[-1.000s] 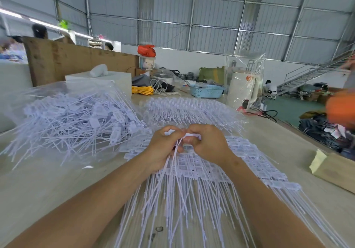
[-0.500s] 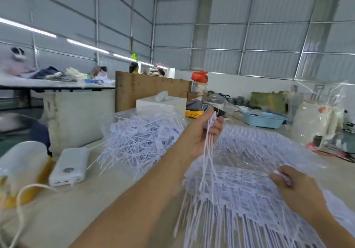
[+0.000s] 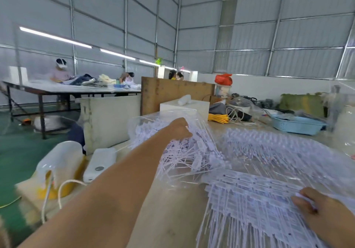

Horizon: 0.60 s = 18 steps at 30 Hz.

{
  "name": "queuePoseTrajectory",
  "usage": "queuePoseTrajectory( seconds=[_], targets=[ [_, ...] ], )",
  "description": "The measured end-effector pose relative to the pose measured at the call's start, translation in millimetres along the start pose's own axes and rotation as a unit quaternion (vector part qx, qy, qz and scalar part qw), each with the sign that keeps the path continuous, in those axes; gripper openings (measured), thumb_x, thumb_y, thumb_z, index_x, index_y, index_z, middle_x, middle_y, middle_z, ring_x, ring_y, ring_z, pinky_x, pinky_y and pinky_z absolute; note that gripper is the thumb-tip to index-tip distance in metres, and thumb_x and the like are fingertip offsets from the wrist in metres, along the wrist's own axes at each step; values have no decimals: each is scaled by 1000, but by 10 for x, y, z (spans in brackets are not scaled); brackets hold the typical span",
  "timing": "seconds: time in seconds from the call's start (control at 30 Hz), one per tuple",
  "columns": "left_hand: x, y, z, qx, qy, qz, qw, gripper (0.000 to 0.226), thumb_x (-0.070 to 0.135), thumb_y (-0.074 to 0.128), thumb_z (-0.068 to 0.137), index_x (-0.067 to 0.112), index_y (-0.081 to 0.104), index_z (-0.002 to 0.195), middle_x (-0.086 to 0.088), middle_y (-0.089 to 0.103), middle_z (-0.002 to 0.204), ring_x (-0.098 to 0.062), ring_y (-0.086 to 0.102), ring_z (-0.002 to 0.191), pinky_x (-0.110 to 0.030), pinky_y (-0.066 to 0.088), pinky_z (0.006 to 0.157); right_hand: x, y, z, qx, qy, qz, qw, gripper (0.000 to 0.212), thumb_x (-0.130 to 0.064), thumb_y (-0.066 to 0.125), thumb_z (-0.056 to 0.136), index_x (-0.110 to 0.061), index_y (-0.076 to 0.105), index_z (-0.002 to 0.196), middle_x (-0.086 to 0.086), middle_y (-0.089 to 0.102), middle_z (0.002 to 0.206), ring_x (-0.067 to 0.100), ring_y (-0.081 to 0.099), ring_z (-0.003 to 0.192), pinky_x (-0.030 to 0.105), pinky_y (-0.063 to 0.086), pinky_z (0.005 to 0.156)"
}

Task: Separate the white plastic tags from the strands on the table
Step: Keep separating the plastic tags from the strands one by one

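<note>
White tag sheet (image 3: pixel 255 194), strands trailing toward the viewer, pinched by right hand (image 3: pixel 317 207); left hand (image 3: pixel 179 128) grips loose strands (image 3: pixel 184 151).

The left hand (image 3: pixel 179 128) reached out over the loose heap of white tags (image 3: pixel 184 151) in a clear bag near the table's (image 3: pixel 172 209) left edge, its fingers curled among the strands. The right hand (image 3: pixel 315 207) pinched a white piece at the joined sheet of tags (image 3: pixel 253 192) by the near edge. A white power bank (image 3: pixel 99 164) lay at the left edge.
</note>
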<state>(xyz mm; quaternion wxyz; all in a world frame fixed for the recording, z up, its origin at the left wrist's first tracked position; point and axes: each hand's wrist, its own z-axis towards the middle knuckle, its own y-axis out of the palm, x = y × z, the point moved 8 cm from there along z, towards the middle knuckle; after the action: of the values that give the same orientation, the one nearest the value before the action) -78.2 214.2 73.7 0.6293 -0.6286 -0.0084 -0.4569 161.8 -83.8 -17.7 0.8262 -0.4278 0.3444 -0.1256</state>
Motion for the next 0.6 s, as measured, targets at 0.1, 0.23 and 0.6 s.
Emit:
queuePoseTrajectory(
  seconds=[0.1,0.23,0.6],
  targets=[
    [26,-85,118,20,21,118,993,36,10,60,88,2,51,122,-12,54,121,-24,51,112,-23,37,76,-89,-64,-57,11,-7,-2,1000,23,-12,74,76,-25,56,73,16,65,71,40,65,75,47,52,70],
    [-108,-166,178,45,-27,244,968,47,12,54,88,7,40,132,-16,44,130,-32,51,114,-36,45,87,-244,-116,-135,-21,-31,-16,999,19,-24,68,81,-28,51,76,2,53,57,33,62,62,40,51,63],
    [-174,250,175,34,25,325,945,78,50,49,89,33,0,148,9,-4,157,-43,28,132,-62,33,99,-242,-107,-109,-37,-53,-19,998,13,-28,63,86,-27,50,86,11,63,73,38,65,86,37,43,64]
  ],
)
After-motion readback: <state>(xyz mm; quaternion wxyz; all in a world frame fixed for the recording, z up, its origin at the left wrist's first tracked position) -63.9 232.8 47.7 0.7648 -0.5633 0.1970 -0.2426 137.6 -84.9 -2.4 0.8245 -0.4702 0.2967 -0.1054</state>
